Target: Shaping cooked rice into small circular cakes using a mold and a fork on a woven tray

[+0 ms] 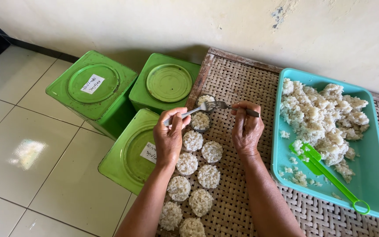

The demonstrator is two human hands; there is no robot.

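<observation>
the left hand (168,138) is gripping a fork (188,113) by its handle, fingers (177,119) curled tight around it, with the tines reaching toward the upper right. the right hand (246,127) is holding a second fork (231,106), fingers pinching the dark handle, its tines pointing left so that the two sets of tines are meeting just above a small round mould (200,121) packed with sticky white rice. the mould is sitting on a woven rattan tray (237,79), between the two hands and a little above them in the head view. another round rice cake (205,99) is lying just beyond the fork tips.

below the mould, finished rice cakes (197,175) are lying in two rough rows on the woven tray, running down toward the person between the forearms, some touching one another.

to the right, a turquoise plastic tray (373,145) is resting on the weave, holding a heap of cooked rice (323,118) and a bright green plastic scoop (330,175) lying diagonally, its handle toward the lower right corner.

to the left, three square green tins (110,105) with round lids are standing on the pale tiled floor (31,149), two of them bearing paper labels. a whitish wall (198,22) is running behind everything.
</observation>
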